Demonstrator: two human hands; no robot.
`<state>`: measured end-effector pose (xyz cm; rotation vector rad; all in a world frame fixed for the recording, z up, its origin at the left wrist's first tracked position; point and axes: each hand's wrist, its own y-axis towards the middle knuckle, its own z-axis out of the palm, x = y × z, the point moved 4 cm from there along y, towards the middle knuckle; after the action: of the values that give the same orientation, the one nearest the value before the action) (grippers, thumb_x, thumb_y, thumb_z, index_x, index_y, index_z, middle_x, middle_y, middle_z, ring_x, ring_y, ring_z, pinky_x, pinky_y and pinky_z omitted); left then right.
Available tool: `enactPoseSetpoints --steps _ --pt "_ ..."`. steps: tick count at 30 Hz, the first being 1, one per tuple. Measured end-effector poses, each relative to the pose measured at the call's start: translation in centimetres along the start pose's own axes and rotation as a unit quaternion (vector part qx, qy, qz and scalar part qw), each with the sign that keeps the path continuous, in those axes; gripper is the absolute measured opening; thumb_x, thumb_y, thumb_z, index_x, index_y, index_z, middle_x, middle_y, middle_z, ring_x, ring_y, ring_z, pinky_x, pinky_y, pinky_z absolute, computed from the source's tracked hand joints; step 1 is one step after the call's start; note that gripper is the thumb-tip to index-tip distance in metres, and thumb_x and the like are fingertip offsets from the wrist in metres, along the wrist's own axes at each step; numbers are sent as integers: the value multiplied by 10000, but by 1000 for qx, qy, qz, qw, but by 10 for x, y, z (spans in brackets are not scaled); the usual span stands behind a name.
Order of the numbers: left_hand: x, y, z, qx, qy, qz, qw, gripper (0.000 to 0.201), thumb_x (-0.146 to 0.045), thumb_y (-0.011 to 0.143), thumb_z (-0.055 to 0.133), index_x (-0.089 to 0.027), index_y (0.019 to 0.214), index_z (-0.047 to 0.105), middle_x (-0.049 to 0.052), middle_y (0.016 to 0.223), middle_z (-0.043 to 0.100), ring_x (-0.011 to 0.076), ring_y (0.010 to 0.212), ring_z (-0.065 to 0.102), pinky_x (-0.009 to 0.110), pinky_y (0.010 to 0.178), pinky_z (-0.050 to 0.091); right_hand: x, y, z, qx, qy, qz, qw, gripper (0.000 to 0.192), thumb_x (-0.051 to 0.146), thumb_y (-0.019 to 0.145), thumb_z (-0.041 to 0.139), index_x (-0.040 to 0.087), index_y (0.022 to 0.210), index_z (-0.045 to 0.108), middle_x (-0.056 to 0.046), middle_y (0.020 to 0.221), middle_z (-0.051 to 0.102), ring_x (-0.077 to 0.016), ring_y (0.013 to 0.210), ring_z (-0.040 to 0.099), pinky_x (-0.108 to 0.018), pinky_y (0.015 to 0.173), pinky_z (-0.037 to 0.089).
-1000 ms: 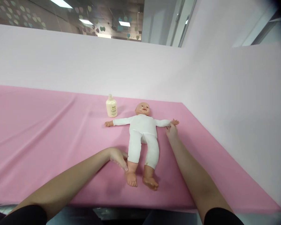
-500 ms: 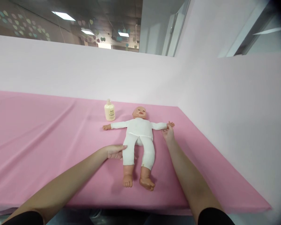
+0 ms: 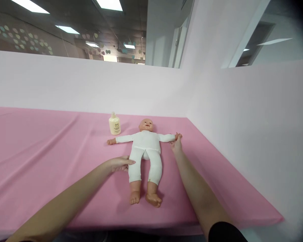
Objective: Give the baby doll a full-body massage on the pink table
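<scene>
while the plastic baby doll in a white bodysuit [image 3: 145, 151] lies face-up on the pink-clothed table [image 3: 40, 151], left hand [image 3: 120, 164] rests flat, fingers together, against its thigh; right hand [image 3: 176, 145] fingers pinch its wrist.

We note wide bare pink cloth [image 3: 40, 151] left of the doll [image 3: 145, 151], open for a hand. A cream bottle [image 3: 114, 124] stands just beyond its outstretched arm. The white wall [image 3: 242, 134] closes the right side, leaving a narrower strip.

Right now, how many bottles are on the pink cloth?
1. The cream bottle stands upright on the pink cloth, just beyond the doll and its outstretched arm, near the back wall. No other bottle shows.
</scene>
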<state>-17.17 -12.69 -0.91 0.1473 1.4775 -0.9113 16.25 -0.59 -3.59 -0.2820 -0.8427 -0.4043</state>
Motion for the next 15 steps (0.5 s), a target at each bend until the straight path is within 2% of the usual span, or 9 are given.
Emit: enactPoseSetpoints --steps 3,5,6,7,8,10,12,15 --pt "-18 -5 -1 22 59 -1 998 567 -481 643 764 -176 1076 562 61 996 674 214 944 635 324 803 489 -2 -1 0 -19 3 23 1000 264 391 846 497 287 1082 554 12 870 691 -136 760 673 -321 742 551" --pt "-33 -5 -7 -20 122 6 992 514 -570 721 653 -179 1041 561 56 949 673 212 895 632 303 745 479 -1 -2 1 -9 -1 10 1000 323 273 780 568 270 1102 542 17 874 684 -127 753 665 -304 728 549" --pt "-41 -4 -12 -70 171 9 983 505 -609 747 594 -172 998 560 54 883 667 212 834 628 295 699 469 -1 -3 1 -5 -1 4 1000 359 233 757 579 267 1112 536 22 880 680 -120 754 662 -291 718 546" --pt "-51 -2 -17 -141 235 15 962 499 -625 754 570 -166 950 550 48 815 650 204 765 612 285 658 452 -1 -4 2 -2 -1 -2 1000 385 209 743 580 268 1120 529 26 882 676 -113 754 658 -277 706 542" --pt "-62 0 -22 -226 296 21 928 508 -635 729 588 -165 912 532 40 779 628 200 713 590 280 612 428 0 -5 2 1 -2 -8 1000 396 203 739 578 268 1125 524 32 873 671 -107 748 655 -263 689 538" --pt "-87 12 -20 -302 361 75 879 473 -617 769 540 -166 912 510 42 806 615 197 715 576 273 598 406 1 -6 3 1 -7 -20 1000 371 251 750 581 261 1116 520 44 807 654 -106 706 646 -246 649 530" --pt "-111 32 -6 -311 378 152 859 372 -531 831 491 -166 900 507 49 864 615 188 765 578 267 633 418 1 -7 5 1 -21 -22 1000 330 384 788 558 243 1084 522 50 722 628 -120 649 635 -254 618 530" --pt "-140 78 30 -268 373 241 855 258 -393 878 451 -156 961 510 68 935 634 188 859 593 280 751 446 -1 -7 7 2 -45 -10 999 430 582 840 403 227 1049 524 36 672 612 -144 615 629 -284 601 536"
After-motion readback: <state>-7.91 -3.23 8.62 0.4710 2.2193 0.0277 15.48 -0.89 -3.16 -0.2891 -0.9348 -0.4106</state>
